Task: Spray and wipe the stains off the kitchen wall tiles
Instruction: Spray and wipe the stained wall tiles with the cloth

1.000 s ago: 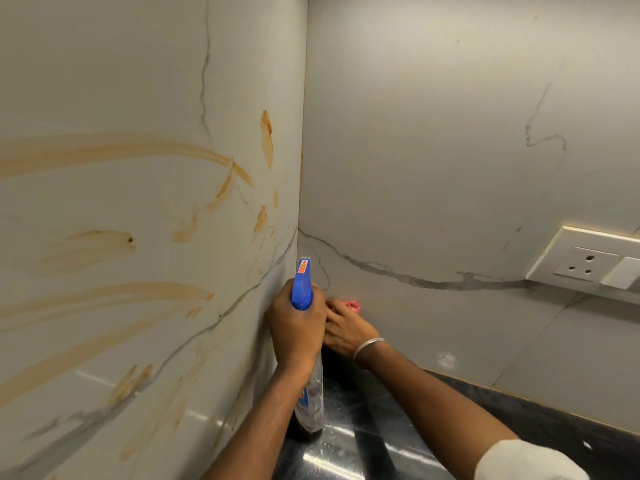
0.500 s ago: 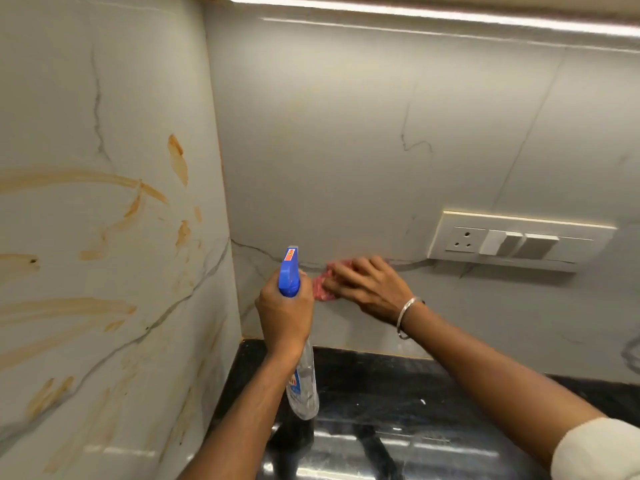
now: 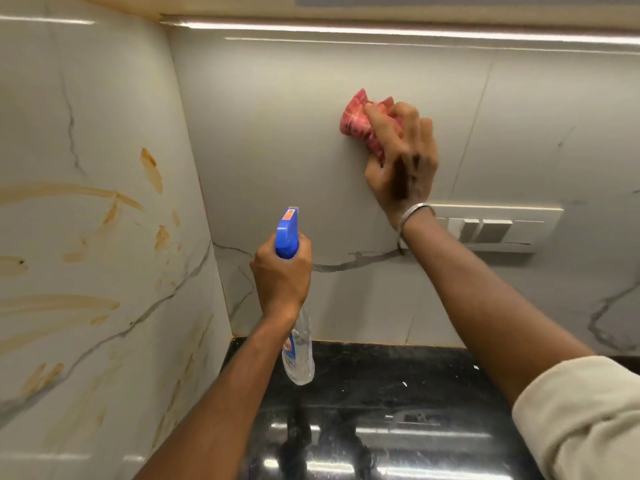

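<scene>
Now right fingers (image 3: 411, 116) around crumpled red cloth (image 3: 356, 118) on glossy marbled tile (image 3: 277, 133), left fingers (image 3: 303, 253) around clear blue-capped bottle (image 3: 300, 353).

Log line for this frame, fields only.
left hand: grips spray bottle | right hand: holds red cloth against back wall tiles | side-wall stains: not yet wiped

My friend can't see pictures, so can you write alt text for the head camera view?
A person's right hand presses a crumpled red cloth against the grey back wall tile, while the left hand grips a clear spray bottle with a blue nozzle. Orange-brown stains streak the left wall tile.
</scene>
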